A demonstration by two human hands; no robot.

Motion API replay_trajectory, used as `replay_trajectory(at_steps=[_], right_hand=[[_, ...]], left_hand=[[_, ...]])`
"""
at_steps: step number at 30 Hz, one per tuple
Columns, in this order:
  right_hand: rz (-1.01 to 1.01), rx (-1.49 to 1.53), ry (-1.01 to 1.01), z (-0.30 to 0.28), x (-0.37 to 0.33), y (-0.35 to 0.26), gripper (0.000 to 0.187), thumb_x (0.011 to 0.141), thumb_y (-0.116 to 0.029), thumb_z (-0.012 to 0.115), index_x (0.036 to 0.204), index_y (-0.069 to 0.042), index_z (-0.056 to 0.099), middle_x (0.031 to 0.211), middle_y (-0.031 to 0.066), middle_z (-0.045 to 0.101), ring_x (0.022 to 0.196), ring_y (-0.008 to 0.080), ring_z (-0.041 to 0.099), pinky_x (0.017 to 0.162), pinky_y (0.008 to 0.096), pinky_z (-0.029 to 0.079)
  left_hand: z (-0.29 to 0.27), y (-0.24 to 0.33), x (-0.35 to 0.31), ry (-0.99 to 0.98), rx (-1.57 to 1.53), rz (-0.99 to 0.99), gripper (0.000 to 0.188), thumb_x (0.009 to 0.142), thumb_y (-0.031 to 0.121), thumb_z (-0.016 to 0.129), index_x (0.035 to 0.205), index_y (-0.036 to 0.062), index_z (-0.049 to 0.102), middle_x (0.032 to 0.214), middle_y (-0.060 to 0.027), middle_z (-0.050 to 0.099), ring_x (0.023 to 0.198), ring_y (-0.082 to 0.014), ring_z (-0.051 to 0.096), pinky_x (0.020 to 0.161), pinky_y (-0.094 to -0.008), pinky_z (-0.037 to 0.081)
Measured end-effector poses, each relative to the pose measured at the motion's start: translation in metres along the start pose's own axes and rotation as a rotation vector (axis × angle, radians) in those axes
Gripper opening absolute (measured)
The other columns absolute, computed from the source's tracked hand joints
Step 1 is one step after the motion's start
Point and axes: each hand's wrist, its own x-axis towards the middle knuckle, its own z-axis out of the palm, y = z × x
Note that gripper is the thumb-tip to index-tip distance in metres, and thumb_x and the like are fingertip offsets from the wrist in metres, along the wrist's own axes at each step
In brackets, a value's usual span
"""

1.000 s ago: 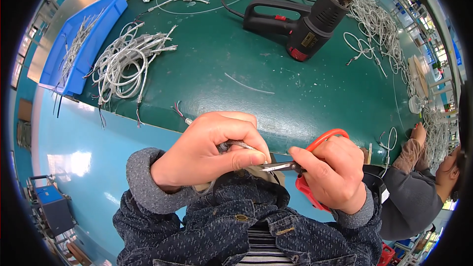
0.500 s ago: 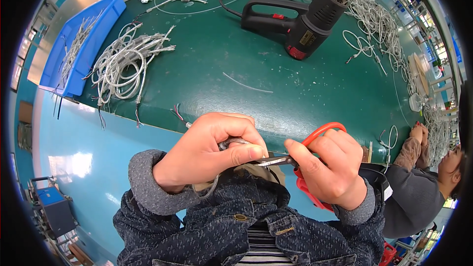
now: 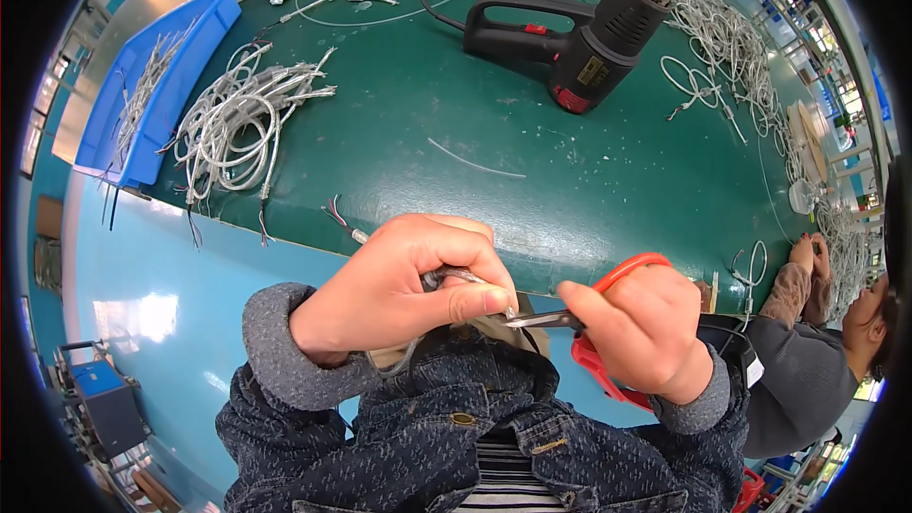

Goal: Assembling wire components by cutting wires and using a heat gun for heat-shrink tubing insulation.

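Note:
Pinched between the thumb and fingers of my left hand (image 3: pixel 418 275) is a clear-jacketed cable (image 3: pixel 454 275), whose silvery end pokes out past the thumb tip. Its other end, with thin coloured wires, sticks out beyond the back of that hand. My right hand (image 3: pixel 646 328) is closed around a pair of scissors with red handles (image 3: pixel 635 267). Their metal blades (image 3: pixel 543 319) reach left to the cable's tip, close to my left thumb. Whether the blades touch the cable is too small to tell. Both hands are in front of my body, at the green table's near edge.
A black heat gun (image 3: pixel 598 47) stands on the green table (image 3: pixel 380 152). Coiled cables (image 3: pixel 237 133) lie to the left by a blue bin (image 3: pixel 157 104) of wires. More cables (image 3: pixel 731 47) are heaped at the right, where a co-worker (image 3: pixel 807 361) sits. A thin clear strand (image 3: pixel 475 160) lies mid-table.
My right hand and the scissors have shifted slightly to the right and down. The blades now look closer together, and a silvery bit shows at the cable's tip. My left hand stays nearly still.

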Motion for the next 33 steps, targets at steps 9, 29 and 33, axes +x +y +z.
replay_trajectory(at_steps=[9, 29, 33], right_hand=[[0.045, 0.038, 0.021, -0.009, 0.011, 0.007, 0.039, 0.055, -0.009, 0.064, 0.093, -0.006, 0.067, 0.068, 0.0021, 0.052, 0.058, 0.0171, 0.049, 0.051, 0.0297, 0.039], [-0.006, -0.072, -0.027, -0.01, 0.011, 0.003, 0.039, 0.057, -0.014, 0.061, 0.094, -0.008, 0.069, 0.068, 0.0005, 0.049, 0.059, 0.0152, 0.046, 0.051, 0.029, 0.036], [0.046, -0.114, -0.083, -0.013, 0.011, -0.003, 0.043, 0.051, -0.01, 0.062, 0.093, -0.006, 0.067, 0.072, 0.0043, 0.053, 0.063, 0.0208, 0.051, 0.053, 0.0325, 0.038]], left_hand=[[-0.003, 0.007, -0.001, 0.017, 0.054, 0.038, 0.007, 0.075, 0.009, 0.068, 0.078, 0.002, 0.068, 0.063, 0.0013, 0.05, 0.056, -0.0077, 0.038, 0.051, -0.024, 0.029], [-0.001, 0.006, -0.004, 0.069, 0.246, 0.042, 0.008, 0.075, 0.008, 0.069, 0.073, 0.0013, 0.066, 0.056, 0.0002, 0.045, 0.053, -0.0092, 0.038, 0.048, -0.0257, 0.029], [0.003, 0.008, -0.004, 0.129, 0.239, -0.006, 0.01, 0.075, 0.009, 0.069, 0.073, 0.0004, 0.064, 0.055, -0.0002, 0.045, 0.051, -0.0095, 0.038, 0.047, -0.0263, 0.028]])
